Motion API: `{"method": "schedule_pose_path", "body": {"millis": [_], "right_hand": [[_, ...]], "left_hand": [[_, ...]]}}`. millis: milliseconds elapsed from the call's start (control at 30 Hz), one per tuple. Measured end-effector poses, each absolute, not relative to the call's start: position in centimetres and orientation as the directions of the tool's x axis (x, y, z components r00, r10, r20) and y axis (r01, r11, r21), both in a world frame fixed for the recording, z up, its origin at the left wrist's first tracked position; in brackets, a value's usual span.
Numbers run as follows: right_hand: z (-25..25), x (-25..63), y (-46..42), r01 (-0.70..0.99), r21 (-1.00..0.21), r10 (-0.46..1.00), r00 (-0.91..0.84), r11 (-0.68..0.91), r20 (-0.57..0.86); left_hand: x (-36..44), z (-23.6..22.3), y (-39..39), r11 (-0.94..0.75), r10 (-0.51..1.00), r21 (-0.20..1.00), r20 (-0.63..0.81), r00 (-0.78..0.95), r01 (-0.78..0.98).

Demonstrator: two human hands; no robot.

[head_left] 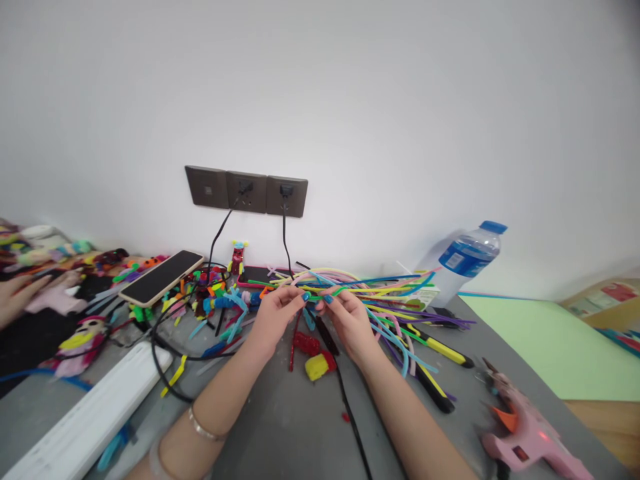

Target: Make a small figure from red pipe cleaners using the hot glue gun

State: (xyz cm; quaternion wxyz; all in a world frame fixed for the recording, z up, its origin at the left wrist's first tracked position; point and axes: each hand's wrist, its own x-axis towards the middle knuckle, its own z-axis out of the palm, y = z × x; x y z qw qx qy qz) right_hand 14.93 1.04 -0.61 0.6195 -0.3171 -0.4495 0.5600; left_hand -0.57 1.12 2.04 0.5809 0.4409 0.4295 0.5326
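Observation:
Both hands meet over the middle of the grey table. My left hand [273, 317] pinches one end of a short green pipe cleaner [314, 299] between thumb and forefinger. Its other side is pinched by my right hand [351, 323], and a green tip shows above those fingers. Below the hands lie a red fuzzy piece [306, 343] and a yellow-and-red fuzzy piece [317, 367]. Behind and to the right spreads a loose heap of long pipe cleaners [390, 293] in several colours.
A pink glue gun [530, 427] lies at right, near yellow-black cutters [445, 351]. A water bottle [467, 257] leans against the wall. At left are a white power strip [90, 420], black cables, a phone [163, 277], small fuzzy figures and another person's hand [17, 297].

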Motion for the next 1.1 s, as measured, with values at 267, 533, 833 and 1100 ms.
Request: {"method": "schedule_pose_path", "body": {"millis": [267, 533, 833, 1100], "right_hand": [[-0.33, 14.84, 0.97, -0.462, -0.876, 0.984, -0.037, 0.14, 0.177], [-0.29, 14.99, 1.2, -0.501, -0.852, 0.986, 0.009, 0.151, 0.169], [-0.69, 14.97, 0.97, -0.376, -0.911, 0.976, -0.067, 0.168, 0.207], [-0.49, 14.91, 0.86, -0.325, -0.924, 0.97, -0.066, 0.202, 0.235]], "left_hand": [[-0.66, 1.95, 0.8, 0.016, 0.945, 0.997, 0.012, 0.326, -0.081], [-0.97, 1.87, 1.06, 0.047, 0.973, 0.99, -0.016, 0.23, -0.131], [-0.83, 1.84, 1.26, 0.153, 0.985, 0.939, -0.12, 0.125, -0.307], [-0.6, 2.2, 0.87, 0.143, 0.988, 0.928, -0.11, 0.112, -0.345]]}}
